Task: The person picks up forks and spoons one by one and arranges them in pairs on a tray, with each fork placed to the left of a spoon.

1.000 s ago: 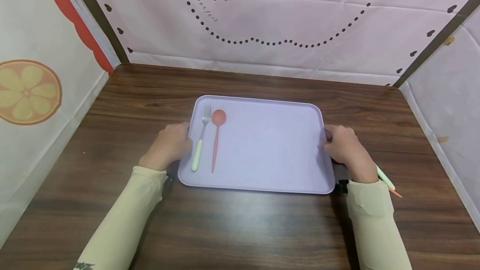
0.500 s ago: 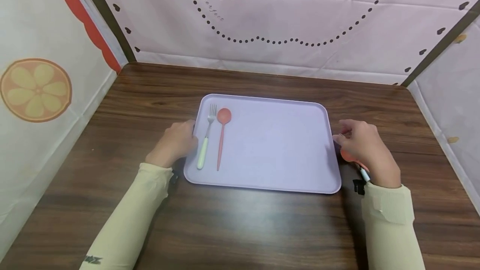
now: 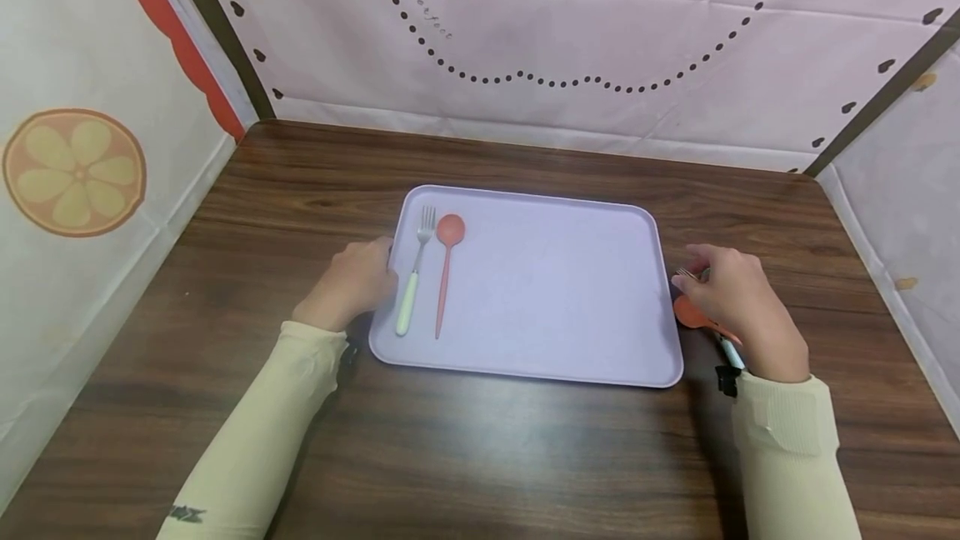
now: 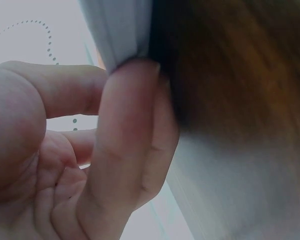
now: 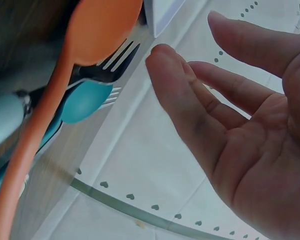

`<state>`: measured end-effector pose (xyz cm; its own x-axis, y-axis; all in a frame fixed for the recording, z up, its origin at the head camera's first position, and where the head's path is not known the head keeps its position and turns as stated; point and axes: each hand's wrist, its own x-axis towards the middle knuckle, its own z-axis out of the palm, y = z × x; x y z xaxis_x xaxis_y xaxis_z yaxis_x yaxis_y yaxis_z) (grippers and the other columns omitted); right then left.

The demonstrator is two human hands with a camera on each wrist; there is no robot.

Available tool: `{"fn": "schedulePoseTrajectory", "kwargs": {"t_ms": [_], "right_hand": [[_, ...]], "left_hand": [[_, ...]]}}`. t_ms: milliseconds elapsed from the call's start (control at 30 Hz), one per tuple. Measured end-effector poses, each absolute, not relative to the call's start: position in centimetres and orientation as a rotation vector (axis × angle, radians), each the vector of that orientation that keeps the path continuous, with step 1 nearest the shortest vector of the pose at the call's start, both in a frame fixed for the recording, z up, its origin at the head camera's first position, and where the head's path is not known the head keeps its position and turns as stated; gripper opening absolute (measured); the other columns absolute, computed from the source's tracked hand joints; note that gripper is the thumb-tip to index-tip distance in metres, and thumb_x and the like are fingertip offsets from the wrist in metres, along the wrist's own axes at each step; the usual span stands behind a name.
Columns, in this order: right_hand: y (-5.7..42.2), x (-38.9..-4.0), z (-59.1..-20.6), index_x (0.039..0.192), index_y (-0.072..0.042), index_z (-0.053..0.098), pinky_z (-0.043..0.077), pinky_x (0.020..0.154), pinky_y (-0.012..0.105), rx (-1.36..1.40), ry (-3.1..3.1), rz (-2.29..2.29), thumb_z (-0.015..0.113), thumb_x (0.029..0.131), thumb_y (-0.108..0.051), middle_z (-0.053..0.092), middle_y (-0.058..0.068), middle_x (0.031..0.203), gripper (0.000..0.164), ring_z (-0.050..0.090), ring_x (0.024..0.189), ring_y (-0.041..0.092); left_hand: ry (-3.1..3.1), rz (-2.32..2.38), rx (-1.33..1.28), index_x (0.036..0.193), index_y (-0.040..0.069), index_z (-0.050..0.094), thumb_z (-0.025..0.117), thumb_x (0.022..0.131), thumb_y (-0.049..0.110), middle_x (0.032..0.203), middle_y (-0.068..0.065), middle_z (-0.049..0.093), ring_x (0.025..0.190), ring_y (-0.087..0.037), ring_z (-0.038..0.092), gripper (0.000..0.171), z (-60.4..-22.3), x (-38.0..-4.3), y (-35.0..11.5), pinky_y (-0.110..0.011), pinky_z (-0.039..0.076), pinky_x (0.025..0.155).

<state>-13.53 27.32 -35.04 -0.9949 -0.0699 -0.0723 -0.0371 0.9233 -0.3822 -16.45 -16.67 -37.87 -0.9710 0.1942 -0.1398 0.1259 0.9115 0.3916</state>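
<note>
The table (image 3: pixel 480 457) bears a tray (image 3: pixel 555 290) the left hand (image 3: pixel 349 287) pinches, the right hand (image 3: pixel 741 300) hanging loose.

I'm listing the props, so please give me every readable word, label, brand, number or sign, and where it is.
"perfect", most likely: slanted script on the wall cloth.
"able": also on the wall cloth, possibly the end of a cut-off word.
Dark mark on the left sleeve: unreadable.
Tray: none visible.

A wood-grained table (image 3: pixel 517 448) is gleaming beneath the smooth plastic-looking tray (image 3: pixel 555 290), right of which a matt spoon (image 5: pixel 102 30) and metal-tined fork (image 5: pixel 108 73) are lying.
</note>
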Motion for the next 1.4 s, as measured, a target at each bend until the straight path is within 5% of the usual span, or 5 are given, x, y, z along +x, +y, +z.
{"fn": "schedulePoseTrajectory", "kwargs": {"t_ms": [367, 733, 1067, 1400], "right_hand": [[28.3, -13.2, -35.0, 0.124, 0.008, 0.049, 0.042, 0.081, 0.060, -0.101, 3.002, -0.524, 0.064, 0.085, -0.022, 0.059, 0.026, 0.106, 0.051, 0.050, 0.099, 0.042], [29.1, -12.8, -35.5, 0.123, 0.005, 0.050, 0.044, 0.071, 0.057, -0.098, 2.992, -0.430, 0.062, 0.084, -0.020, 0.059, 0.021, 0.089, 0.048, 0.051, 0.085, 0.041], [30.0, -12.5, -36.2, 0.096, 0.002, 0.057, 0.042, 0.057, 0.046, -0.058, 2.974, -0.370, 0.060, 0.080, -0.019, 0.052, 0.011, 0.070, 0.027, 0.048, 0.068, 0.033], [30.0, -12.7, -37.1, 0.111, 0.007, 0.053, 0.042, 0.056, 0.044, -0.048, 2.913, -0.386, 0.056, 0.076, -0.011, 0.053, 0.010, 0.070, 0.040, 0.048, 0.067, 0.032]], "left_hand": [[2.890, 0.585, 0.225, 0.114, -0.004, 0.051, 0.040, 0.083, 0.006, 0.091, -0.021, 0.057, 0.074, -0.033, 0.052, 0.034, -37.8, -16.5, -16.7, -0.050, 0.048, 0.065], [2.878, 0.583, 0.204, 0.114, -0.004, 0.050, 0.041, 0.083, 0.008, 0.091, -0.020, 0.057, 0.073, -0.032, 0.053, 0.034, -38.0, -16.5, -16.8, -0.049, 0.049, 0.064], [2.847, 0.564, 0.167, 0.127, -0.005, 0.043, 0.041, 0.084, 0.009, 0.103, -0.023, 0.056, 0.079, -0.033, 0.053, 0.045, -38.1, -16.5, -16.7, -0.050, 0.049, 0.069], [2.866, 0.556, 0.164, 0.124, -0.004, 0.046, 0.044, 0.085, 0.011, 0.097, -0.020, 0.057, 0.076, -0.031, 0.054, 0.042, -38.0, -16.4, -16.7, -0.048, 0.050, 0.067]]}}
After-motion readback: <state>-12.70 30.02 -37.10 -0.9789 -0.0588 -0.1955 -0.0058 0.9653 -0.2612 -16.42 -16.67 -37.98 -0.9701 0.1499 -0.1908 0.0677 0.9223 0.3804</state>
